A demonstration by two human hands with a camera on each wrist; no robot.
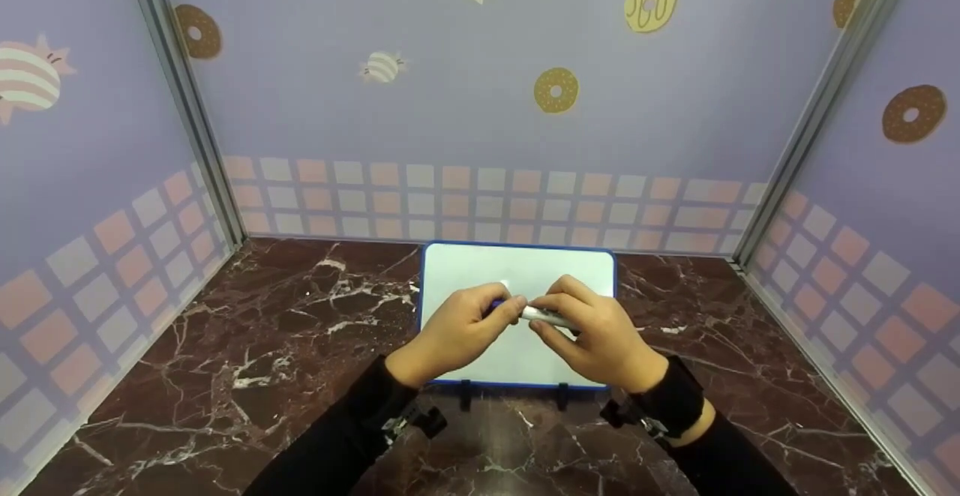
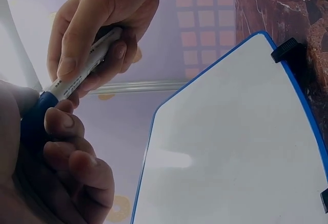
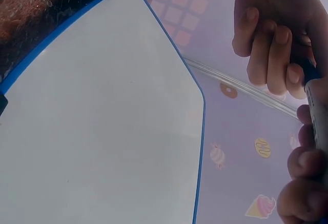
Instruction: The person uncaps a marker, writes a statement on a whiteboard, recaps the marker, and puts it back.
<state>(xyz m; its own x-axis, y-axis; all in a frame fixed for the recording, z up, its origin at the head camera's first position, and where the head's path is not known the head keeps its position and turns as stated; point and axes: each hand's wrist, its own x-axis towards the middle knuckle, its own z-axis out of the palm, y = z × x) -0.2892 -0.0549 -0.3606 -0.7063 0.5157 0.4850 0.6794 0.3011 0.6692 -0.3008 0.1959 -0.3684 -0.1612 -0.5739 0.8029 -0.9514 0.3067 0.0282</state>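
A marker with a white barrel (image 1: 549,317) and a blue cap (image 2: 38,112) is held between both hands, in front of a blue-rimmed whiteboard (image 1: 517,361). The left hand (image 1: 463,325) has its fingers and thumb curled round the blue cap end. My right hand (image 1: 600,331) pinches the white barrel, its fingers bent along it. The left wrist view shows printing on the barrel, with the cap against it. Seen from the right wrist, the barrel (image 3: 319,114) lies at the frame's edge, partly cut off. Fingers hide much of the cap in every view.
Black feet (image 1: 562,397) hold the whiteboard's lower edge on a dark red marbled table (image 1: 300,376). Lilac panels (image 1: 465,121) with sweets and checks enclose the back and both sides, with metal posts (image 1: 184,98) in the corners.
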